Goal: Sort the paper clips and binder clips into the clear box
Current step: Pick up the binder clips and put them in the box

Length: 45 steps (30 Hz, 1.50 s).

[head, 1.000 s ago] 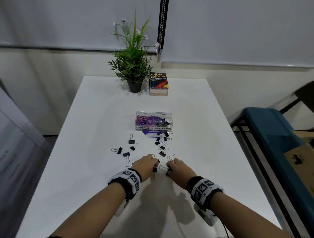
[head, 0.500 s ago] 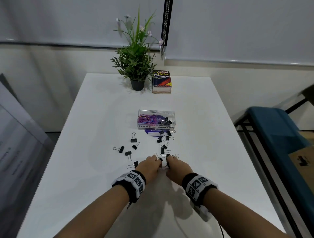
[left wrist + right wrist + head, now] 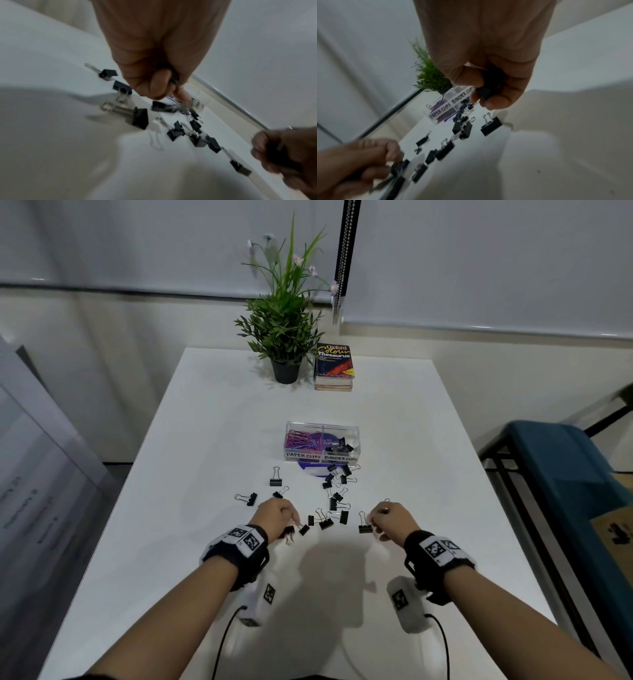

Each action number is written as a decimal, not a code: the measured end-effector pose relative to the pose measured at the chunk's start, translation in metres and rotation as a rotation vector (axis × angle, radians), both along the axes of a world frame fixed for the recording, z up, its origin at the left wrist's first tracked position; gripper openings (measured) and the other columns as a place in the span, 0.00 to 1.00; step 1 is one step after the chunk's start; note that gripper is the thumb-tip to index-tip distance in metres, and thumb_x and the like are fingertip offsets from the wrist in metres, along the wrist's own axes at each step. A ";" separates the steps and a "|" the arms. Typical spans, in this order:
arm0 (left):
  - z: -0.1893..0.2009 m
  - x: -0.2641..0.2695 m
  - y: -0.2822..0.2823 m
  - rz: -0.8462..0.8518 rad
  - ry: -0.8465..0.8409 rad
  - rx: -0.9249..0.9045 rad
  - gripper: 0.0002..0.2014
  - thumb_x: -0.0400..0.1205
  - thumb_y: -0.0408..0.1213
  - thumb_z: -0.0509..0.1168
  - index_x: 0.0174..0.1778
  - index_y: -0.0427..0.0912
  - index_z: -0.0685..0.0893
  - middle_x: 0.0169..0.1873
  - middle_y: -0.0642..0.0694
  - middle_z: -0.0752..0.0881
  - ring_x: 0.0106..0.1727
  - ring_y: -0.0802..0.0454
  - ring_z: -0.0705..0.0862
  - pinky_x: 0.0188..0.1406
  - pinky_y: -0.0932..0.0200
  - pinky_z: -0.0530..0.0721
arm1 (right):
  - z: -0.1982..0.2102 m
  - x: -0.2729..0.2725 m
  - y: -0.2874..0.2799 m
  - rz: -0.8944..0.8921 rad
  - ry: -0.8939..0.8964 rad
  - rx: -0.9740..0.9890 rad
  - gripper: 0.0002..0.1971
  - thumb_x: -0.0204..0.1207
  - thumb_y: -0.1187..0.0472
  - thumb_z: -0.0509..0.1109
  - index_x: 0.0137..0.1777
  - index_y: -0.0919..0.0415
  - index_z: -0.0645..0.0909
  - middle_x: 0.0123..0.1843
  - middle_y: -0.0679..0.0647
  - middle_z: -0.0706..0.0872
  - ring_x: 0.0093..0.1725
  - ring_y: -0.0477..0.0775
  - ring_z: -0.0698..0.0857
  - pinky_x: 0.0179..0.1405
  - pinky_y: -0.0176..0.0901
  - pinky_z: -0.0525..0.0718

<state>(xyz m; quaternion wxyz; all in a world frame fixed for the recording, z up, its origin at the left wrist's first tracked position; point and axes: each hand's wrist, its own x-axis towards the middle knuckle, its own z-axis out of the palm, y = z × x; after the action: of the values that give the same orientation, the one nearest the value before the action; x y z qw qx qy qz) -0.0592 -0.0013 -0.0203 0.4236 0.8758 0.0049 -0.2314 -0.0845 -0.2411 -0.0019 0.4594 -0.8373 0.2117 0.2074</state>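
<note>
The clear box (image 3: 356,440) stands mid-table; coloured paper clips (image 3: 303,440) fill its left compartment and black binder clips (image 3: 339,447) lie in its right one. Several loose binder clips (image 3: 334,491) are scattered on the white table (image 3: 212,440) in front of it. My left hand (image 3: 284,513) is curled into a fist at the near left of the scatter, and the left wrist view shows it gripping binder clips (image 3: 174,79). My right hand (image 3: 383,517), at the near right, is curled round a black binder clip (image 3: 488,90). Another clip (image 3: 365,528) stands just left of it.
A potted plant (image 3: 286,337) and a stack of books (image 3: 334,368) sit at the table's far edge. A blue bench (image 3: 561,474) with a cardboard box (image 3: 616,532) stands to the right. The box rests on a purple-and-white disc (image 3: 313,469).
My hands were together at the near middle of the scatter; now they have drawn apart, left hand to the left and right hand to the right, each with clips in it.
</note>
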 end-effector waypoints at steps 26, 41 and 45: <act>0.003 -0.031 0.000 -0.442 -0.226 0.549 0.17 0.86 0.42 0.50 0.62 0.37 0.76 0.62 0.41 0.77 0.52 0.37 0.85 0.54 0.48 0.82 | -0.005 0.000 0.032 0.437 0.036 -0.643 0.01 0.75 0.62 0.59 0.45 0.55 0.71 0.55 0.57 0.85 0.48 0.58 0.82 0.46 0.43 0.76; 0.008 -0.013 0.056 -0.410 -0.110 0.523 0.15 0.84 0.48 0.59 0.63 0.46 0.75 0.59 0.46 0.87 0.59 0.45 0.85 0.57 0.55 0.79 | -0.007 0.009 0.085 0.533 -0.052 -0.708 0.17 0.79 0.51 0.62 0.60 0.63 0.75 0.61 0.59 0.84 0.60 0.62 0.84 0.52 0.48 0.80; 0.005 -0.015 0.049 -0.460 -0.096 0.567 0.23 0.80 0.52 0.65 0.67 0.46 0.72 0.59 0.47 0.86 0.59 0.45 0.85 0.58 0.56 0.79 | -0.008 0.009 0.089 0.511 -0.036 -0.714 0.18 0.78 0.52 0.65 0.62 0.64 0.75 0.62 0.59 0.84 0.62 0.62 0.83 0.54 0.48 0.81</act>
<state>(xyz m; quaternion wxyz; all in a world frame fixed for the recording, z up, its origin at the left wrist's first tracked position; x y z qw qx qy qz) -0.0743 0.0474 -0.0157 0.1007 0.9464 -0.1480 -0.2687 -0.0755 -0.1522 -0.0103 0.0786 -0.9726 0.0484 0.2135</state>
